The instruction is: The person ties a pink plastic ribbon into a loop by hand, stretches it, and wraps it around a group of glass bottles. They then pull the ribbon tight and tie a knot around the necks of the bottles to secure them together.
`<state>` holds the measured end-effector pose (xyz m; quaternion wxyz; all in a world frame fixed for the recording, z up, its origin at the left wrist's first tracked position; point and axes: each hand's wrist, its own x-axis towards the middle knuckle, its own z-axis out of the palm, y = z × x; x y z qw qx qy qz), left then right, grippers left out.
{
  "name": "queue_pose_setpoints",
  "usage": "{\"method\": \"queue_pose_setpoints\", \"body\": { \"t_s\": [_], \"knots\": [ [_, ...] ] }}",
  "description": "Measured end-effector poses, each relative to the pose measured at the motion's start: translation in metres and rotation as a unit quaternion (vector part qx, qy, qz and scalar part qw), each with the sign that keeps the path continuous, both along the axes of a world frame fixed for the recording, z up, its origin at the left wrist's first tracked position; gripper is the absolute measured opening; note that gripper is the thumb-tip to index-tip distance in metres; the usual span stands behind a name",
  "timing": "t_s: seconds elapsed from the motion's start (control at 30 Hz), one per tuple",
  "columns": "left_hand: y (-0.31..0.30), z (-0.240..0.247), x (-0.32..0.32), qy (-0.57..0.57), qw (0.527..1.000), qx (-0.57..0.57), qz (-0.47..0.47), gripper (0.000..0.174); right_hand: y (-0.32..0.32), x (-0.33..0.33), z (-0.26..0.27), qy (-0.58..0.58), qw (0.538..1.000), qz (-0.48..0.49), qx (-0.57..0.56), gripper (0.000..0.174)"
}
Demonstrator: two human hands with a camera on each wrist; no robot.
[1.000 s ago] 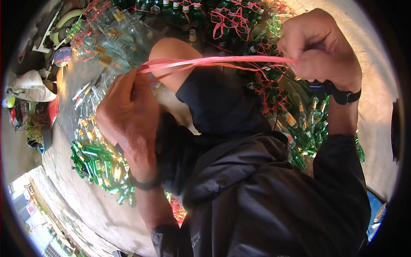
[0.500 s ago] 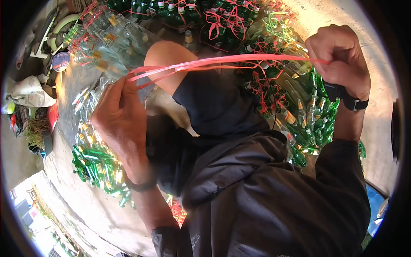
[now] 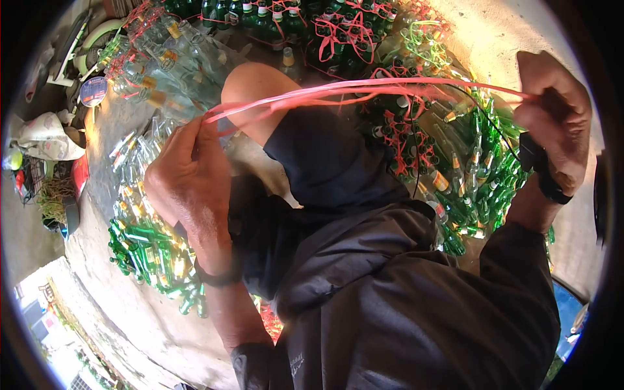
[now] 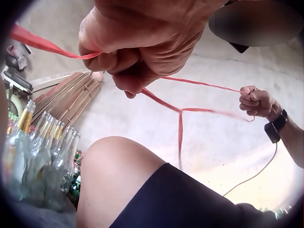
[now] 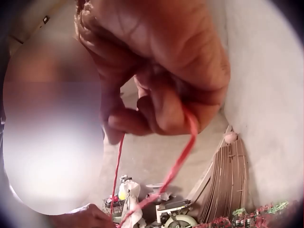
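Note:
A pinkish-red plastic ribbon (image 3: 312,89) stretches in several strands between both hands, above the bent knee. The left hand (image 3: 192,175) pinches its bunched end between thumb and fingers; in the left wrist view the left hand (image 4: 142,42) has curled fingers round the ribbon (image 4: 45,45). At the far right, the right hand (image 3: 556,117) grips the other end. Seen from the right wrist, the right hand (image 5: 161,71) has its fingers curled, with the ribbon (image 5: 178,164) running down from them. A loose strand hangs between the hands in the left wrist view.
Clear bottles (image 3: 172,62) stand beyond the knee at upper left. Green bottles (image 3: 146,250) lie at left, more (image 3: 484,188) at right. Dark bottles tied with red ribbon (image 3: 344,32) stand at the top. A white bag (image 3: 49,136) is at far left. A thin black cord crosses near the right wrist.
The right hand has moved outward to the right and slightly down, drawing the ribbon over a wider span. The left hand has shifted only slightly and still pinches its end.

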<state>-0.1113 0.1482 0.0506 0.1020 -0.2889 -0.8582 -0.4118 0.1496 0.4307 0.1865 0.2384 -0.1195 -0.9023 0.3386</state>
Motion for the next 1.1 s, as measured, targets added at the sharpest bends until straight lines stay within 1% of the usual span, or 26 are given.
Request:
{"method": "queue_pose_setpoints", "body": {
  "t_s": [0.07,0.1,0.13,0.2,0.23,0.27,0.33,0.4,0.43,0.47,0.5,0.53,0.57,0.6,0.63,0.67,0.73,0.77,0.8,0.83,0.87,0.9,0.93,1.0,1.07,1.1],
  "knots": [
    [-0.002,-0.002,-0.003,-0.003,1.0,0.011,0.004,0.012,0.008,0.012,0.007,0.055,0.998,-0.041,0.007,0.019],
    [-0.002,-0.001,-0.003,-0.001,1.0,0.012,0.004,0.012,0.013,0.011,0.013,0.024,0.997,0.007,-0.08,0.019],
    [-0.002,0.002,-0.002,0.001,1.0,0.009,0.002,0.012,0.014,0.01,0.016,-0.009,0.985,0.055,-0.166,0.018],
    [-0.003,0.003,-0.004,0.005,1.0,0.008,0.001,0.012,-0.001,0.001,-0.002,0.07,0.99,-0.092,-0.078,0.019],
    [-0.004,0.001,-0.006,0.011,1.0,0.02,0.005,0.012,0.01,-0.002,-0.006,-0.008,0.995,-0.096,0.012,0.019],
    [-0.006,0.0,-0.007,0.016,0.999,0.031,0.01,0.012,0.016,-0.003,-0.008,-0.086,0.986,-0.099,0.102,0.021],
    [-0.009,0.002,-0.008,0.018,0.999,0.039,0.005,0.012,0.015,-0.003,-0.011,-0.075,0.988,-0.086,0.101,0.02],
    [-0.01,0.001,-0.01,0.019,0.999,0.046,-0.002,0.012,0.02,0.0,-0.016,-0.068,0.982,-0.124,0.123,0.017],
    [-0.01,0.001,-0.011,0.049,0.998,0.032,-0.003,0.012,0.023,0.0,-0.018,-0.068,0.982,-0.124,0.122,0.017],
    [-0.01,0.001,-0.012,0.078,0.997,0.018,-0.004,0.012,0.027,0.0,-0.02,-0.05,0.972,-0.167,0.157,0.014],
    [-0.009,0.001,-0.012,0.078,0.997,0.018,-0.006,0.012,0.032,0.0,-0.021,-0.033,0.958,-0.211,0.192,0.012],
    [-0.008,0.001,-0.011,0.036,0.998,0.049,0.021,0.012,0.038,0.002,-0.021,-0.034,0.957,-0.213,0.193,0.012],
    [-0.007,0.001,-0.011,-0.006,0.996,0.08,0.049,0.013,0.046,0.004,-0.02,0.009,0.968,-0.221,0.121,0.008],
    [-0.007,0.004,-0.01,-0.007,0.996,0.08,0.049,0.013,0.056,0.008,-0.021,0.051,0.972,-0.226,0.047,0.006],
    [-0.007,0.01,-0.011,-0.014,0.994,0.083,0.071,0.014,0.075,0.026,-0.021,0.064,0.976,-0.181,-0.105,0.013],
    [-0.008,0.014,-0.011,-0.02,0.992,0.085,0.093,0.016,0.089,0.035,-0.025,0.065,0.976,-0.18,-0.105,0.013],
    [-0.013,0.02,-0.011,-0.034,0.992,0.081,0.095,0.016,0.11,0.045,-0.037,0.109,0.969,-0.051,-0.215,0.032],
    [-0.017,0.023,-0.012,-0.046,0.991,0.076,0.099,0.017,0.116,0.049,-0.042,0.136,0.946,0.012,-0.294,0.038],
    [-0.02,0.026,-0.014,-0.056,0.99,0.072,0.105,0.018,0.12,0.05,-0.046,0.14,0.945,0.018,-0.296,0.038],
    [-0.022,0.025,-0.017,-0.055,0.991,0.073,0.096,0.017,0.122,0.051,-0.051,0.178,0.934,-0.01,-0.31,0.04],
    [-0.023,0.023,-0.02,-0.051,0.992,0.073,0.088,0.017,0.131,0.057,-0.054,0.187,0.921,-0.032,-0.34,0.04],
    [-0.021,0.022,-0.02,-0.06,0.991,0.055,0.104,0.016,0.139,0.063,-0.057,0.197,0.907,-0.053,-0.37,0.041],
    [-0.017,0.02,-0.018,-0.031,0.991,0.068,0.109,0.016,0.148,0.069,-0.06,0.208,0.89,-0.075,-0.399,0.041],
    [-0.016,0.025,-0.013,-0.055,0.99,0.094,0.094,0.015,0.153,0.066,-0.053,0.231,0.855,-0.004,-0.465,0.035],
    [-0.023,0.025,-0.018,-0.062,0.99,0.082,0.096,0.014,0.151,0.059,-0.035,0.23,0.794,0.129,-0.548,0.023],
    [-0.029,0.018,-0.025,-0.061,0.991,0.088,0.083,0.014,0.158,0.058,-0.033,0.243,0.792,0.155,-0.538,0.02]
  ]
}}
